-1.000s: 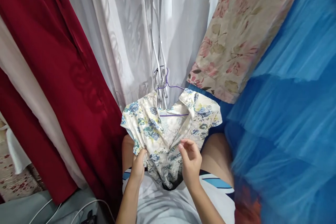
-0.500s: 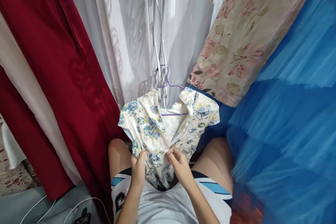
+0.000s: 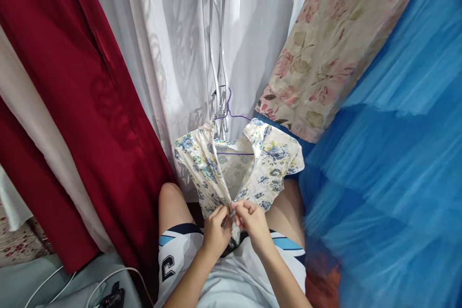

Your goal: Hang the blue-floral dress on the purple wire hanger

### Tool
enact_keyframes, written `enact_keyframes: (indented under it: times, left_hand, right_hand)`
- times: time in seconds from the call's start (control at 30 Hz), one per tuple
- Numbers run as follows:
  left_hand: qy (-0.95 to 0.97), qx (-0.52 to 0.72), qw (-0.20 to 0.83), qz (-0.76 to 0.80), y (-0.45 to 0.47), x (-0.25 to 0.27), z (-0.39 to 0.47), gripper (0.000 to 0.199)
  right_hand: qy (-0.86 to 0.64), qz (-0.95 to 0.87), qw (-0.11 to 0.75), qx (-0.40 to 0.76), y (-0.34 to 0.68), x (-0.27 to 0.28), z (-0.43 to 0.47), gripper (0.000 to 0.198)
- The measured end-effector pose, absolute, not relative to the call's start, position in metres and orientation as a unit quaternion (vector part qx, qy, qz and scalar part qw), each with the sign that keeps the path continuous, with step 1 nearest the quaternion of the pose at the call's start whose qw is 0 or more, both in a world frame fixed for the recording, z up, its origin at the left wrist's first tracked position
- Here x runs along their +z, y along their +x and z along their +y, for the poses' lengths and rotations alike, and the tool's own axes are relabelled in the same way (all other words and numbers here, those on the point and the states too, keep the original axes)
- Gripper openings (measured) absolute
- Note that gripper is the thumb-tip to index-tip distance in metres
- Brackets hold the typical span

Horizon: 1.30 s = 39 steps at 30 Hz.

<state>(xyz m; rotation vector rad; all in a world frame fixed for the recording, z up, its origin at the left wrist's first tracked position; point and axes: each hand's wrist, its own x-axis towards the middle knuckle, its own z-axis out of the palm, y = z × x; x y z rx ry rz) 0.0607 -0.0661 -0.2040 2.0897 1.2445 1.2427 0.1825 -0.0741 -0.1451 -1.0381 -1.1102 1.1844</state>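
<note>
Flowered top: the pale, blue-flowered top (image 3: 236,168) lies spread across the person's thighs, neckline open, its lower part bunched in the lap.
Cloth: thin and limp by the look of its folds, so I'd judge it light and soft, easily creased rather than fragile. A hard tug might pull the front edges out of line.
Where to hold: the front edges at the bottom of the V, taken between thumb and fingertip. The shoulders seem steadied by the hanger, so they'd need little handling.
Hanger: a thin purple hanger (image 3: 228,111) runs inside the shoulders, its bar showing across the neck opening. It should lend some stiffness up there.
Right hand: the right hand (image 3: 252,219) has its grip pressed together, thumb and forefinger pinching the front edge.
Left hand: the left hand (image 3: 216,231) is just beside it, fingers curled, pinching cloth at the same spot; the exact fold is hidden from me.
Lap: white shorts (image 3: 180,252) under the bunched end.
Beyond: white curtain (image 3: 252,33) ahead, red cloth (image 3: 108,154) on the left, blue ruffled cloth (image 3: 378,163) on the right.
</note>
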Motion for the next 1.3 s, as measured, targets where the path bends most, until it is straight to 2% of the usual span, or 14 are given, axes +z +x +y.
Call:
enact_keyframes:
  times: [0.1,0.27,0.4,0.47,0.53,0.6,0.67,0.73,0.87,0.93,1.07,1.17,1.3]
  left_hand:
    - [0.800,0.348,0.171,0.458,0.055,-0.187,-0.075,0.016]
    - [0.843,0.238,0.113,0.468,0.056,-0.175,-0.088,0.023]
    - [0.859,0.191,0.130,0.457,0.062,-0.176,-0.083,0.023]
    - [0.856,0.221,0.170,0.436,0.061,-0.167,-0.072,0.016]
    - [0.832,0.317,0.212,0.403,0.055,-0.144,-0.056,0.015]
    - [0.784,0.450,0.221,0.366,0.045,-0.106,-0.037,0.025]
    - [0.743,0.548,0.177,0.341,0.035,-0.059,-0.019,0.037]
    - [0.763,0.556,0.116,0.309,0.028,-0.014,-0.005,0.037]
    - [0.821,0.496,0.015,0.281,0.033,0.038,0.009,0.020]
    - [0.812,0.509,-0.013,0.286,0.040,0.045,0.012,0.021]
    - [0.744,0.594,0.005,0.305,0.029,0.049,0.029,0.022]
    - [0.667,0.659,-0.005,0.347,-0.012,0.046,0.062,0.024]
    - [0.588,0.677,0.009,0.443,-0.081,0.018,0.110,0.028]
  right_hand:
    - [-0.433,-0.465,0.626,0.452,0.190,-0.101,-0.054,0.020]
    - [-0.345,-0.510,0.663,0.427,0.186,-0.007,0.002,0.022]
    - [-0.328,-0.508,0.696,0.387,0.181,0.026,0.023,0.019]
    - [-0.323,-0.505,0.704,0.381,0.181,0.025,0.021,0.014]
    - [-0.326,-0.509,0.703,0.374,0.181,0.017,0.014,0.013]
    - [-0.332,-0.525,0.697,0.360,0.182,0.008,0.006,0.012]
    - [-0.333,-0.544,0.691,0.340,0.183,0.003,-0.001,0.013]
    - [-0.332,-0.560,0.686,0.326,0.185,0.005,-0.007,0.015]
    - [-0.327,-0.588,0.673,0.308,0.188,0.012,-0.005,0.019]
    - [-0.331,-0.595,0.678,0.277,0.186,0.008,0.003,0.019]
    - [-0.377,-0.607,0.660,0.232,0.181,-0.017,0.018,0.019]
    - [-0.409,-0.621,0.619,0.253,0.181,-0.036,0.011,0.019]
    - [-0.414,-0.631,0.587,0.294,0.180,-0.048,-0.013,0.017]
